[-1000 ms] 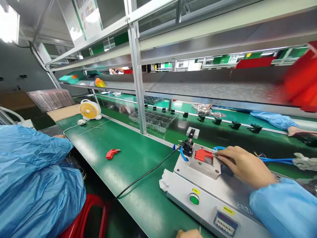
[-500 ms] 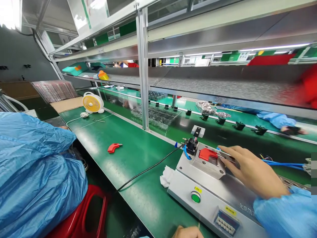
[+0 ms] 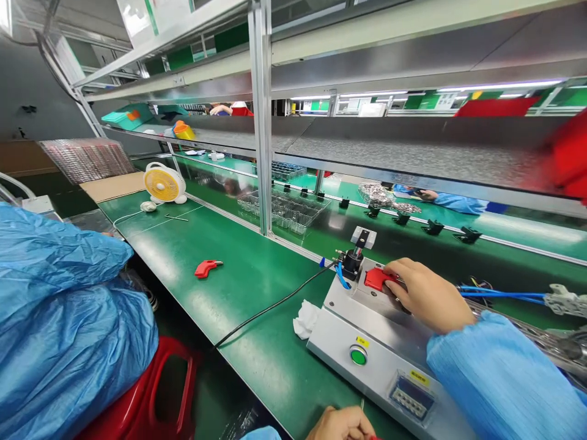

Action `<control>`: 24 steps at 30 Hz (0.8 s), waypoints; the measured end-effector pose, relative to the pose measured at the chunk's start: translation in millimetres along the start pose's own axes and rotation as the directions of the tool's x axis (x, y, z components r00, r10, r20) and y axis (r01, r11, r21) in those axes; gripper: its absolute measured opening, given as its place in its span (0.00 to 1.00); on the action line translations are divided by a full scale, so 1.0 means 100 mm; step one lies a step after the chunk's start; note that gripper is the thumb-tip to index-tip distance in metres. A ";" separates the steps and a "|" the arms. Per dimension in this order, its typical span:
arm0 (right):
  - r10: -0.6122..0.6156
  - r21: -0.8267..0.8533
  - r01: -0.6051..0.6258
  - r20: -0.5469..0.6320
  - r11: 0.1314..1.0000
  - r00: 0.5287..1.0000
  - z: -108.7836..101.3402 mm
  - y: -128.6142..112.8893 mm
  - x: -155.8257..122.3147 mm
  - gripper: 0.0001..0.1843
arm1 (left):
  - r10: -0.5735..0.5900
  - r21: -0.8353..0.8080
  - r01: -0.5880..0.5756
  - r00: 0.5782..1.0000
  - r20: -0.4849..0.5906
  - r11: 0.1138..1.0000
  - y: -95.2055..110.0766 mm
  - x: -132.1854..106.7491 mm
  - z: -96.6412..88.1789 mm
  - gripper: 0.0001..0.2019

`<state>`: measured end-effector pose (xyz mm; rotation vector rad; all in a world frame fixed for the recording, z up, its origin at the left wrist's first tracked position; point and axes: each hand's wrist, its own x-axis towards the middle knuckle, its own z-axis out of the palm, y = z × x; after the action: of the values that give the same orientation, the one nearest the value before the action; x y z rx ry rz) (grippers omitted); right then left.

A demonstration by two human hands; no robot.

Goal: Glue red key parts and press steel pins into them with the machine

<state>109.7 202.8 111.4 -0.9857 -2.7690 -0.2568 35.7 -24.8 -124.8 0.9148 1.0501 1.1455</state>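
My right hand (image 3: 424, 293) reaches over the grey machine (image 3: 367, 333) and its fingers are closed on a red plastic part (image 3: 375, 278) seated in the fixture on top. A black clamp with blue tubing (image 3: 351, 264) stands just left of that part. My left hand (image 3: 342, 423) shows only at the bottom edge, fingers curled, with a speck of red beside it; what it holds is hidden. A second red part (image 3: 205, 267) lies loose on the green bench (image 3: 238, 287) to the left.
A person in a blue gown (image 3: 64, 318) sits close on my left on a red stool (image 3: 156, 391). A black cable (image 3: 266, 308) and a white cloth (image 3: 305, 319) lie by the machine. A small fan (image 3: 162, 183), clear trays (image 3: 284, 214), and a conveyor with black parts (image 3: 431, 227) lie beyond.
My right hand slid left along the machine top and closed over the red part in the fixture. My left hand rose slightly into view. The view shifted a little.
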 end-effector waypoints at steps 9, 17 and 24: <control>-0.171 -0.041 0.170 -0.034 0.985 0.985 0.00 0.07 0.09 0.16 | 0.043 -0.045 -0.042 0.999 0.025 0.998 -0.03 0.00 0.01 0.28; -0.068 0.117 0.110 -0.313 0.987 0.947 -0.29 0.14 0.05 0.13 | 0.073 -0.078 -0.071 0.997 0.016 0.994 0.00 0.03 0.02 0.37; -0.082 0.211 0.095 -0.069 0.973 0.994 -0.57 0.19 -0.55 0.10 | 0.091 -0.079 -0.097 0.993 -0.079 0.992 0.10 -0.25 0.11 0.30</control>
<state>170.8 170.8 155.3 -0.7899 -2.7188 0.0002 41.5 -47.5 -108.3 0.8687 1.0206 1.3010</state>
